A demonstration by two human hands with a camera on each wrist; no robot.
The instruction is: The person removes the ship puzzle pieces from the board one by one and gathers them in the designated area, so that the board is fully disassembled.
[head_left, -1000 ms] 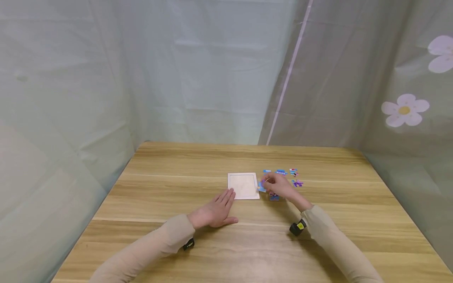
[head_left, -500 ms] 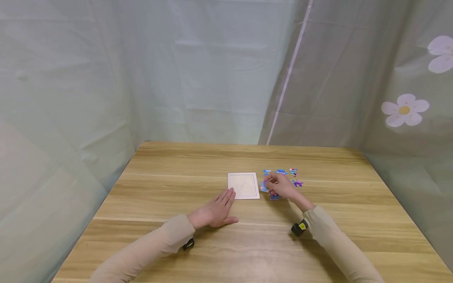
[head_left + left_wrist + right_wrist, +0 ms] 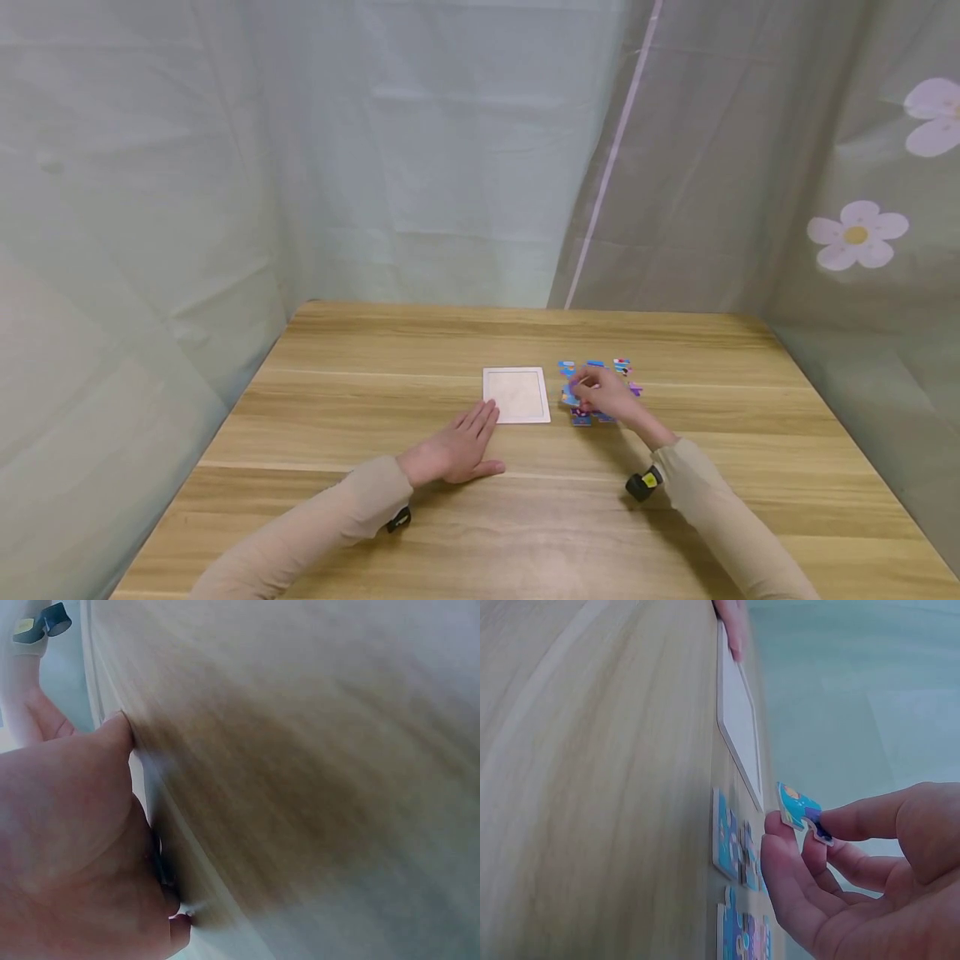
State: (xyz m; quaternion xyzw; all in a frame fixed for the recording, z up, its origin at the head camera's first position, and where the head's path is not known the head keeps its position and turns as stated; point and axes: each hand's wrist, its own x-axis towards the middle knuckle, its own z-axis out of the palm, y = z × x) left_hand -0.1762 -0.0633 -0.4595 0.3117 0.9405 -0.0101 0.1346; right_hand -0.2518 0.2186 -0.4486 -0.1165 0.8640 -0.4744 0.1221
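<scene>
Between thumb and fingers my right hand [image 3: 609,395] pinches a blue jigsaw puzzle piece [image 3: 799,807] with orange and purple print. In the right wrist view this piece is raised over the table, above other puzzle pieces [image 3: 726,834]. My left hand [image 3: 462,443] lies flat, fingers extended, its fingertips on the lower left corner of a square white puzzle frame [image 3: 516,395]. No piece shows inside that frame. Around and partly under my right hand lie several colourful loose pieces [image 3: 622,365], some hidden by it.
A wooden table [image 3: 360,358] carries everything. Pale curtains [image 3: 450,167] hang behind and at both sides, the right one with white flowers [image 3: 857,236]. Each wrist wears a small black camera [image 3: 643,482].
My right hand has moved to the right with the pinched piece, away from the frame and over the loose pieces. My left hand stays in place on the frame.
</scene>
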